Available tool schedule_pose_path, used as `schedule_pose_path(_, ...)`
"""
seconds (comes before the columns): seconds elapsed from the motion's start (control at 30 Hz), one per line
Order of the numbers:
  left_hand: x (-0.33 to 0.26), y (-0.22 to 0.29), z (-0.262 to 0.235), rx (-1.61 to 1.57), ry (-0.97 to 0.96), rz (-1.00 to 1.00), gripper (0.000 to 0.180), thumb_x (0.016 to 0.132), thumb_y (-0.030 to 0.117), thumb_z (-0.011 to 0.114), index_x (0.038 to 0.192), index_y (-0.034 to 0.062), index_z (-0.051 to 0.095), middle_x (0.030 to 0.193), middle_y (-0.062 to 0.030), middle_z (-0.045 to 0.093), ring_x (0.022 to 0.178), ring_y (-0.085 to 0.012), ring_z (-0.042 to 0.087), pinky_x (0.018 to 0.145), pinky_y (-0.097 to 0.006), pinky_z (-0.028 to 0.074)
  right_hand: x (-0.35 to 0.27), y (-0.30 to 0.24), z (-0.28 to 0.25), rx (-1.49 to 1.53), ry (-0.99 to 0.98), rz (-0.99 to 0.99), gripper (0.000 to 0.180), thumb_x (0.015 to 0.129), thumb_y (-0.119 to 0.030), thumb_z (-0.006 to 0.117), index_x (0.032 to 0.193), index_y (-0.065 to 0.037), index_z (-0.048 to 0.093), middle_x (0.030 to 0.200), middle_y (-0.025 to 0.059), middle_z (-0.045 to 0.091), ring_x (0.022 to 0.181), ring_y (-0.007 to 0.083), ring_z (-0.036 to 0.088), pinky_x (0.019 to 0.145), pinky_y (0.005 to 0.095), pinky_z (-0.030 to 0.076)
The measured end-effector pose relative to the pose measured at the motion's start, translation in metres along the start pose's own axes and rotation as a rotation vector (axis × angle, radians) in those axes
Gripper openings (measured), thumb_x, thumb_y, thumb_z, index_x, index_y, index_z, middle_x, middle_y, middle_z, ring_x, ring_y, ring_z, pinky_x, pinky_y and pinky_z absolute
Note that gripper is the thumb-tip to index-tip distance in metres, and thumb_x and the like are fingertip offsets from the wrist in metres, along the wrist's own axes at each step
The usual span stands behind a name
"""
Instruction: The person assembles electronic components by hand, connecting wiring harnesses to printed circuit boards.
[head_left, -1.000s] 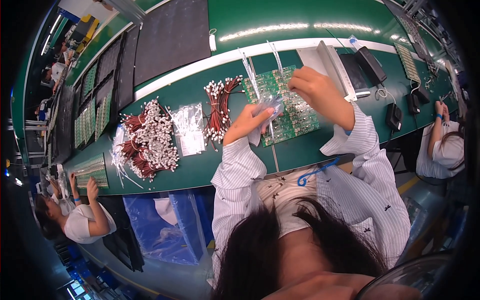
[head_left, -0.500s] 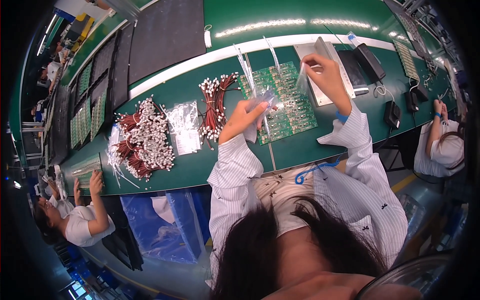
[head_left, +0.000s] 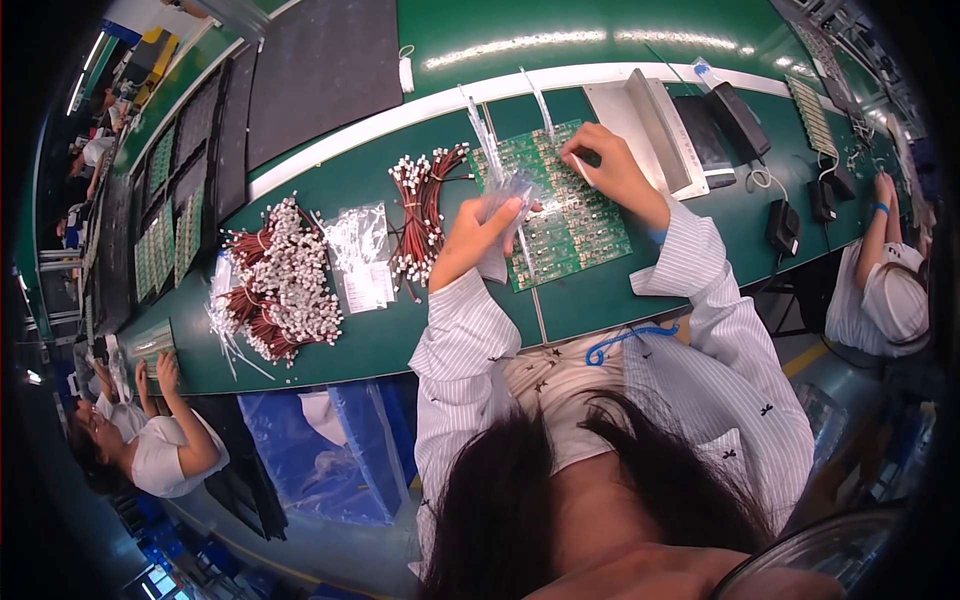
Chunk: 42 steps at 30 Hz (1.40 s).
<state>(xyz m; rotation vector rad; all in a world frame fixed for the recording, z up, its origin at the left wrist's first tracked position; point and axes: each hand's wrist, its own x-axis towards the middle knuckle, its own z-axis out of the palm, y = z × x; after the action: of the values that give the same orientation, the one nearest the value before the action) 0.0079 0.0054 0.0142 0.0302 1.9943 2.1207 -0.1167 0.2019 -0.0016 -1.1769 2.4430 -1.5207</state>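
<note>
My left hand (head_left: pixel 470 240) is closed around crumpled clear plastic bags (head_left: pixel 512 195), held over the left edge of a green circuit board panel (head_left: pixel 585 245). Over the panel's upper right part, my right hand (head_left: pixel 615 175) pinches thumb and fingers together; a small pale sliver shows at the fingertips, too small to name. Thin white strips (head_left: pixel 478 125) stick out past the panel's far left corner, and another white strip (head_left: pixel 538 100) lies across its far edge. Left of my left hand sits a tied bundle of red and black wires (head_left: pixel 428 215) with white connectors.
A larger heap of connector wires (head_left: pixel 285 280) and a clear labelled bag (head_left: pixel 360 260) lie to the left. Right of the panel stand a metal fixture (head_left: pixel 640 120) and black power adapters (head_left: pixel 738 125). Co-workers sit at both sides; a blue bin (head_left: pixel 320 450) is below the table.
My right hand has moved left and down over the panel; the clear plastic film that showed at its fingertips is no longer visible there. My left hand still grips the bags.
</note>
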Motion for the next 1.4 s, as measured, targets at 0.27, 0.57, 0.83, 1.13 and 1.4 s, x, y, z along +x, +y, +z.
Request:
schedule_pose_path(0.27,0.002,0.002,0.000,0.015,-0.011,-0.003,0.037,0.085,0.035,0.049,0.093,0.0019,0.062,0.052,0.0023,0.047,0.047,-0.0044,0.043,0.047,-0.019,0.033,-0.002,0.011,0.004,-0.105,-0.007,-0.063,0.006,0.070,-0.007,0.063,0.075,-0.003,0.060,0.070,0.0067,0.052,0.070,0.0203,0.052,0.063,0.0303,0.041)
schedule_pose_path(0.57,0.001,-0.002,-0.001,0.012,-0.009,-0.019,0.038,0.085,0.036,0.049,0.093,0.0018,0.061,0.051,0.0023,0.047,0.047,-0.0044,0.043,0.047,-0.018,0.032,-0.003,0.008,0.004,-0.041,-0.038,0.026,0.006,0.073,-0.004,0.062,0.079,-0.003,0.061,0.075,0.0061,0.053,0.069,0.0155,0.056,0.063,0.0247,0.044)
schedule_pose_path(0.83,0.001,0.002,0.000,0.011,0.014,-0.007,0.036,0.086,0.034,0.049,0.094,0.0013,0.061,0.053,0.0023,0.048,0.046,-0.0043,0.042,0.046,-0.018,0.032,-0.006,0.001,0.001,-0.020,-0.014,-0.067,0.009,0.070,0.000,0.062,0.078,-0.001,0.059,0.076,0.0072,0.052,0.070,0.0175,0.056,0.061,0.0261,0.045)
schedule_pose_path(1.13,-0.001,0.001,0.000,0.035,0.029,-0.006,0.034,0.086,0.032,0.049,0.093,0.0013,0.062,0.051,0.0019,0.048,0.045,-0.0051,0.043,0.046,-0.020,0.033,-0.005,0.001,0.004,-0.233,-0.019,-0.242,0.011,0.066,-0.004,0.062,0.075,-0.004,0.056,0.075,0.0079,0.052,0.069,0.0273,0.052,0.061,0.0349,0.041)
schedule_pose_path(1.4,0.006,-0.005,0.001,0.071,-0.017,-0.001,0.034,0.088,0.030,0.046,0.094,0.0005,0.061,0.049,0.0007,0.047,0.046,-0.0063,0.044,0.047,-0.019,0.034,-0.004,-0.002,0.004,-0.486,-0.042,-0.301,0.008,0.069,-0.006,0.057,0.077,-0.004,0.054,0.076,0.0098,0.052,0.074,0.0284,0.053,0.066,0.0358,0.042)
